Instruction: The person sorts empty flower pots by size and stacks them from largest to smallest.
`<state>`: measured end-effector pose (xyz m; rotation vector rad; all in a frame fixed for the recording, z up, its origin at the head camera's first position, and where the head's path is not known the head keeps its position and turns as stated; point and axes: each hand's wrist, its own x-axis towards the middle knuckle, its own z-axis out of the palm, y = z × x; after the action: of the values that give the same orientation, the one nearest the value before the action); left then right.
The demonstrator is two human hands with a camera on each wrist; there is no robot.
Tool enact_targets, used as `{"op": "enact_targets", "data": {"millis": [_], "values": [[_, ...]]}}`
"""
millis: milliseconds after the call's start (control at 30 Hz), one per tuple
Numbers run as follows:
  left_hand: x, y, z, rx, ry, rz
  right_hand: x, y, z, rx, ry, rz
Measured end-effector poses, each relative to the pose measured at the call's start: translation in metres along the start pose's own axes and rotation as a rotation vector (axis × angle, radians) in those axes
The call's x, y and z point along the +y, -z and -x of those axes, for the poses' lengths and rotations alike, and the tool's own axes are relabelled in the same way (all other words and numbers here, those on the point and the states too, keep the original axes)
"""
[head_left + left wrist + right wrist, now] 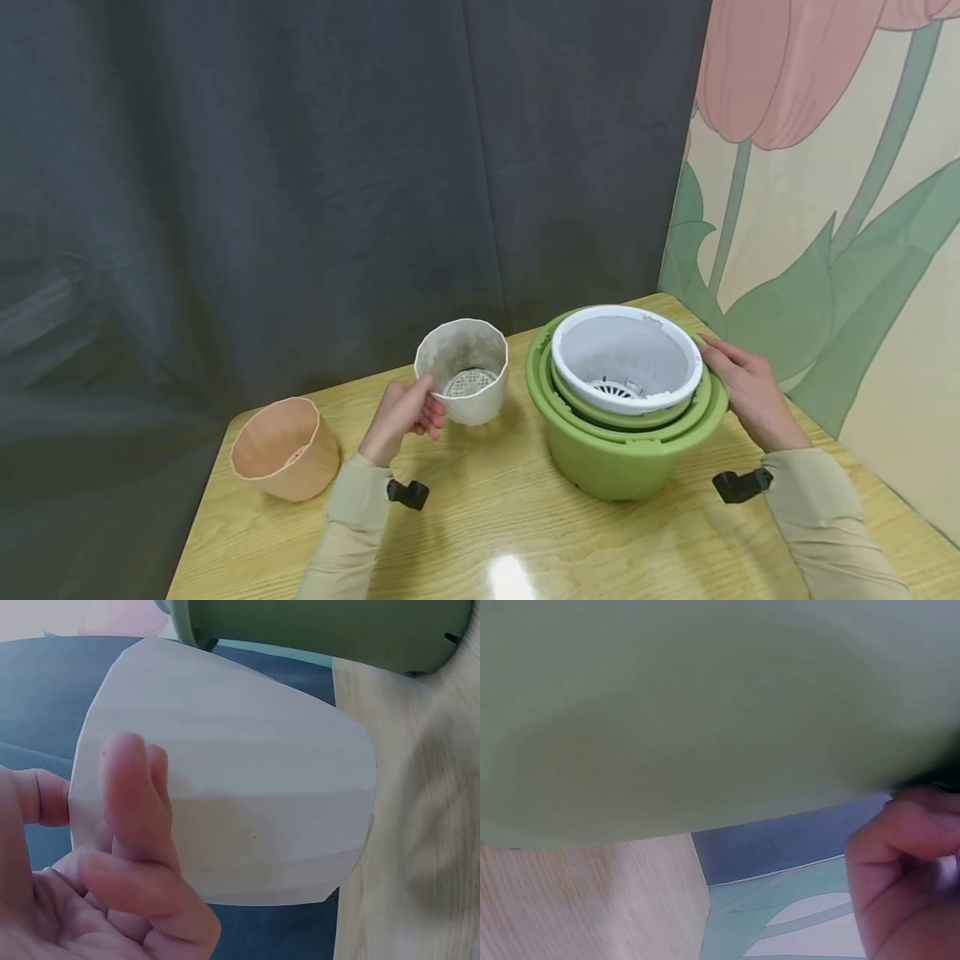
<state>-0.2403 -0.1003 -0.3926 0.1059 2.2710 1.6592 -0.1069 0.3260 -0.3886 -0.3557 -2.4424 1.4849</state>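
My left hand (399, 419) pinches the near-left rim of an off-white flowerpot (483, 407) with a faceted wall and a perforated bottom. In the left wrist view the thumb is at the rim and the other fingers curl along the pot's outer wall (262, 780). On the right, my right hand (753, 396) grips the right rim of a large green flowerpot (615, 471). Nested inside it are a smaller green pot (562, 392) and, on top, a white pot (630, 337) with a slotted bottom. The green wall (690, 727) fills most of the right wrist view.
An orange flowerpot (318, 458) leans tilted at the left of the wooden table (465, 525). A dark curtain (337, 208) hangs behind the table's back edge. Along the right side runs a wall (900, 350) painted with tulips.
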Motion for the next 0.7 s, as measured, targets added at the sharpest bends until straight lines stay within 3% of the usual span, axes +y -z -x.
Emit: {"op": "enact_targets", "data": {"millis": [700], "values": [[0.026,-0.003,0.016,-0.025,-0.076,0.005,-0.002,-0.002,0.000,-0.007,0.005,0.003]]}}
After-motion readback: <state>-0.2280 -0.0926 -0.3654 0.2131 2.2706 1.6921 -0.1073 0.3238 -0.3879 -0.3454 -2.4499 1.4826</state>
